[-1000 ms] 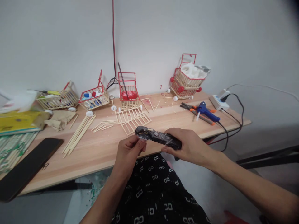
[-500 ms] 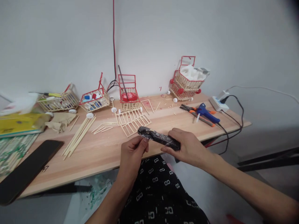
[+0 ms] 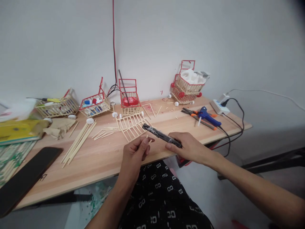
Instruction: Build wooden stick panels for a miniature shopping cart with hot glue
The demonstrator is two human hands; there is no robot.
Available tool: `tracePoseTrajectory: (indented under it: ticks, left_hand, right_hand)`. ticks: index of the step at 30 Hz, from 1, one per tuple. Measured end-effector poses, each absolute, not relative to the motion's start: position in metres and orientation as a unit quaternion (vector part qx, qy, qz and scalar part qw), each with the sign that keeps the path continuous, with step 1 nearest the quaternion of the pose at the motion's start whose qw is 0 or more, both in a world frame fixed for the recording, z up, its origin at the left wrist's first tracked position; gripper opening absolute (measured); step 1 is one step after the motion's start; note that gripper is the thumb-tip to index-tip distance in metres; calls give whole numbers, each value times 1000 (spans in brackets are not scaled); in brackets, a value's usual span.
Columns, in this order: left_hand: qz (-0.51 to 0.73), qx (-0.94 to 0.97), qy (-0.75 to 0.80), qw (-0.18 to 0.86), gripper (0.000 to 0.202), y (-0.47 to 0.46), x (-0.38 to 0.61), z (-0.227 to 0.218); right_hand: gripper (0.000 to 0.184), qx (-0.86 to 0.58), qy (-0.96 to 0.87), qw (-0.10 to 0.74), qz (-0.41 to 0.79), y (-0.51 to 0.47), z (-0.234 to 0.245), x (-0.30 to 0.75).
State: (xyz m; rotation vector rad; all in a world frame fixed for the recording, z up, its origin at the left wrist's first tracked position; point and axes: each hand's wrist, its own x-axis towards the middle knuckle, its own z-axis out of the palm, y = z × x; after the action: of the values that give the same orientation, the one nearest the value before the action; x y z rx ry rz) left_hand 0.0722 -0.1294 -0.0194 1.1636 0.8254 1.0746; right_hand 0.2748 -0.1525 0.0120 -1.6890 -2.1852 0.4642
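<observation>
My left hand is closed in a pinch on short pale wooden stick pieces, whose ends poke out beyond the thumb. My right hand grips a long black hand tool with whitish smears on it; its exact kind is unclear. The tool's far end points left, just above the left fingertips. Behind the hands lies a flat ladder-like lattice of wooden sticks. Loose short sticks are scattered to its left.
Small stick-built carts with red handles line the wall: one with a red item, one with bottle caps, one stacked. Pliers, a blue glue gun and a power strip lie right. A phone is at left.
The black tool has turned and lifted slightly away from my left fingers, so its narrow side shows. The stick ends in my left hand now show. The view has shifted slightly.
</observation>
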Motion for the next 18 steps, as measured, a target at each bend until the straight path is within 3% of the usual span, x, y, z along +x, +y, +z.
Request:
tracePoseTrajectory:
  ticks: [10, 18]
  left_hand:
    - [452, 493, 326, 668, 32, -129, 69, -22]
    - [453, 481, 329, 675, 31, -130, 69, -18]
  right_hand:
    - [42, -607, -772, 140, 125, -155, 18, 271]
    - [43, -594, -769, 166, 166, -152, 13, 276]
